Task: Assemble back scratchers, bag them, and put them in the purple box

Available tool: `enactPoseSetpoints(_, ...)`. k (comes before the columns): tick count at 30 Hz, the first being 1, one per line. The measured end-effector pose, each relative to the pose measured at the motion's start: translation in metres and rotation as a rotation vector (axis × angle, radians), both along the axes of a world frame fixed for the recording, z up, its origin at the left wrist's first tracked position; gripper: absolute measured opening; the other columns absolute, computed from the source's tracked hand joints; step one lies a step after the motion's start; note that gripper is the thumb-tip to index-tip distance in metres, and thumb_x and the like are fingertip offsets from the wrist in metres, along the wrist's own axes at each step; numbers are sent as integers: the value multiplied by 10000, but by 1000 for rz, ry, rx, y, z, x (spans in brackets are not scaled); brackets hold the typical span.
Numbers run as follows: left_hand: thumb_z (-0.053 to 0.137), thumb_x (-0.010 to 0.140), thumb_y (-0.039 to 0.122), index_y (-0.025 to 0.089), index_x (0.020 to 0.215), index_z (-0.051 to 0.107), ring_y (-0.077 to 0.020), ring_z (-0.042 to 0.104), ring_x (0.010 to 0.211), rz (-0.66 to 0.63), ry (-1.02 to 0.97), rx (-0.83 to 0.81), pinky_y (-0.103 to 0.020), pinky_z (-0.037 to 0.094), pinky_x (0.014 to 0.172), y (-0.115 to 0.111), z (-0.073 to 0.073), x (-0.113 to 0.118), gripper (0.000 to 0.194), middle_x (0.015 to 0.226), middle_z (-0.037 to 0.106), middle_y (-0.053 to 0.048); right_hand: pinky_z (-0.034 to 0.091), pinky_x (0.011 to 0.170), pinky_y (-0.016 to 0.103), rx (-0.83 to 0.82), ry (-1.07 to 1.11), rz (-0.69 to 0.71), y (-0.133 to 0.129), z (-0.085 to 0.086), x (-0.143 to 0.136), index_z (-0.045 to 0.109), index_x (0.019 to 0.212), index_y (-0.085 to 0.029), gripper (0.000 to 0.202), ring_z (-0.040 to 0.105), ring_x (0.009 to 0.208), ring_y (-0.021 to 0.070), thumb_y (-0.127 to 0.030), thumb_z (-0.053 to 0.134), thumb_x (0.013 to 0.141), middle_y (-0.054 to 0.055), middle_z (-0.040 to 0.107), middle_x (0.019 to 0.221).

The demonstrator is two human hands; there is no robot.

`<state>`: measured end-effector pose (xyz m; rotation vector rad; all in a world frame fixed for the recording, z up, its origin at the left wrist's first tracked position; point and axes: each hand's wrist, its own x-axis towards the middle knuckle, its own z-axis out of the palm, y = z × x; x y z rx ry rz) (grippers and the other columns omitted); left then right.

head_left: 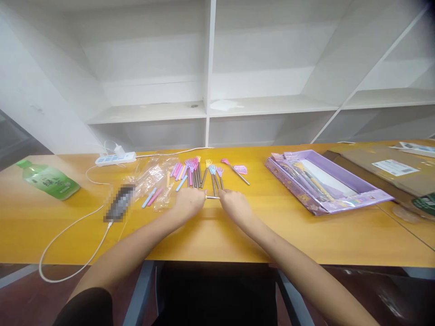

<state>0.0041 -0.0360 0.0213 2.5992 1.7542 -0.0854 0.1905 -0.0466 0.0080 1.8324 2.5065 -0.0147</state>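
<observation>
On the table [210, 240], back scratchers [199, 176] lie just beyond left grip [190, 201] and right grip [235, 206]; bottle [49, 181] far left of both, open box [350, 177] right.

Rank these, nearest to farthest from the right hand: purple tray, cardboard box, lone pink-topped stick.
1. Lone pink-topped stick: just beyond the right hand.
2. Purple tray: on the right.
3. Cardboard box: far right, past the tray.
</observation>
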Motion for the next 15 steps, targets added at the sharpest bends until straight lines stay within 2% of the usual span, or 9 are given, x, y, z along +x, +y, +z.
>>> enactPoseSetpoints(2, 443, 1091, 310, 110, 1051, 821, -285, 790, 846, -7, 19, 0, -349, 558, 772, 0, 1, 5, 429, 858, 787, -209, 423, 701, 281, -4, 11, 19, 1, -3, -12, 673, 1160, -169, 292, 738, 857, 242, -95, 425, 1024, 148, 751, 1005)
enactPoseSetpoints(7, 379, 1111, 296, 109, 1073, 813, -289, 789, 836, -14, 41, 20, -360, 555, 754, 1, 0, -8, 474, 875, 789, -212, 438, 700, 289, -5, 28, 26, 10, -3, 1, 685, 1124, -167, 277, 752, 894, 263, -101, 435, 1023, 146, 752, 1012)
enactPoseSetpoints(15, 415, 1110, 352, 100, 985, 817, -276, 779, 810, 34, -22, 55, -347, 550, 748, 2, -1, 1, 491, 818, 770, -204, 458, 731, 287, -2, 43, -7, 14, -2, -1, 707, 1114, -163, 286, 757, 918, 263, -123, 435, 1035, 158, 764, 1020)
